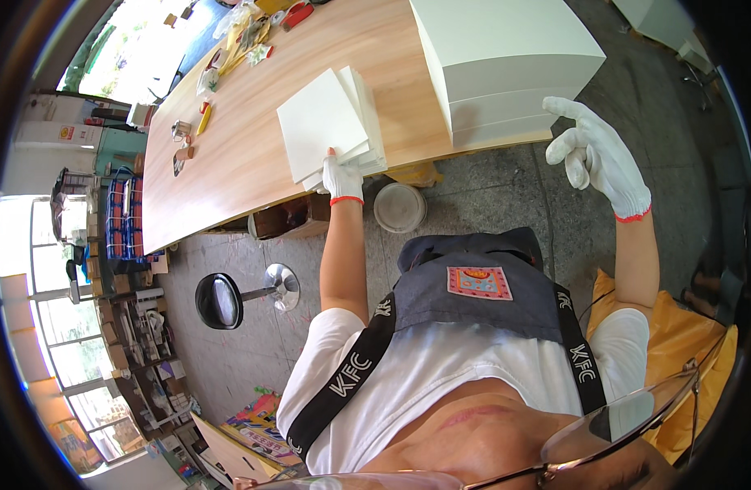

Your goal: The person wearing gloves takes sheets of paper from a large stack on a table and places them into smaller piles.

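Observation:
My left hand (343, 181), in a white knitted glove with a red cuff, grips the near edge of a stack of white square sheets (320, 122) on the wooden table (253, 159). Its bare thumb tip lies on the top sheet, and the other fingers are mostly hidden. The sheets are fanned unevenly, some turned against those below. My right hand (597, 153), gloved the same way, hangs in the air beyond the table's right end. Its index finger stretches out while others bend loosely, with nothing in them. Nearest to it stands a tall pile of large white sheets (514, 86).
A yellow-handled tool (205, 118) and a tape roll (181, 129) lie toward the table's left. Bags and small items clutter the far edge. Below the table are a round lidded bucket (400, 207) and a cardboard box (298, 219). A black stool (220, 300) stands on the left floor.

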Demonstrator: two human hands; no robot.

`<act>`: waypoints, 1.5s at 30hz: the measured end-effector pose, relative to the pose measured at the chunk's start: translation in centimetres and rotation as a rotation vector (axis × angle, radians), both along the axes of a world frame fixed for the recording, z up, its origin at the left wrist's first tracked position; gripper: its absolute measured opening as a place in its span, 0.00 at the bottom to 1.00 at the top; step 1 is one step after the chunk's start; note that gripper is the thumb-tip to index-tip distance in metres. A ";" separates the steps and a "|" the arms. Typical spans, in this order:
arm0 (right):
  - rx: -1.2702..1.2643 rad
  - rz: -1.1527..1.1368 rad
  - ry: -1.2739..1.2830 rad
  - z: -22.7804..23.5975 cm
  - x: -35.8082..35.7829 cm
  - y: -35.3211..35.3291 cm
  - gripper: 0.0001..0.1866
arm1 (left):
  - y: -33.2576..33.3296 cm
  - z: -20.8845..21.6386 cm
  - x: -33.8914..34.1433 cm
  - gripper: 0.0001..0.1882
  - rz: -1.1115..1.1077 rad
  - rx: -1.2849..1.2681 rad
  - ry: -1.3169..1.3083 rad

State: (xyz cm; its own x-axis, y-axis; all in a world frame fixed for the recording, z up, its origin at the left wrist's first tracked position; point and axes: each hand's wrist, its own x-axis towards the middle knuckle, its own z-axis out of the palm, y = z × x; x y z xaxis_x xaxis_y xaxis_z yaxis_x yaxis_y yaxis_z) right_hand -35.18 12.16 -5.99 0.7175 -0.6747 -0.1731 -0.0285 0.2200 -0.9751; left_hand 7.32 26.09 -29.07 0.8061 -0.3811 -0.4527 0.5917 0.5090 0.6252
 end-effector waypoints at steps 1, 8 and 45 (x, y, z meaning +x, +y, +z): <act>0.002 0.008 -0.009 -0.1 0.1 0.0 0.26 | 0.2 0.1 0.2 0.17 -0.009 -0.002 0.008; 0.009 -0.013 -0.033 -1.3 -0.7 -0.3 0.25 | 2.9 5.1 -3.0 0.14 0.035 -0.137 0.273; -0.795 -0.645 0.295 -1.3 1.9 -15.4 0.27 | -25.6 24.1 -20.6 0.19 -1.206 -0.028 -1.873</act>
State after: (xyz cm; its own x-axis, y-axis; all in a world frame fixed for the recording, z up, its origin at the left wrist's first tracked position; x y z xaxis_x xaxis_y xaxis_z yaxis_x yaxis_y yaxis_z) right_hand -33.27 -3.20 -7.28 0.1857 -0.9082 0.3752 -0.3927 -0.4186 -0.8189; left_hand -13.27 0.47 -4.93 -0.3657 -0.8693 0.3324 -0.5437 0.4894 0.6818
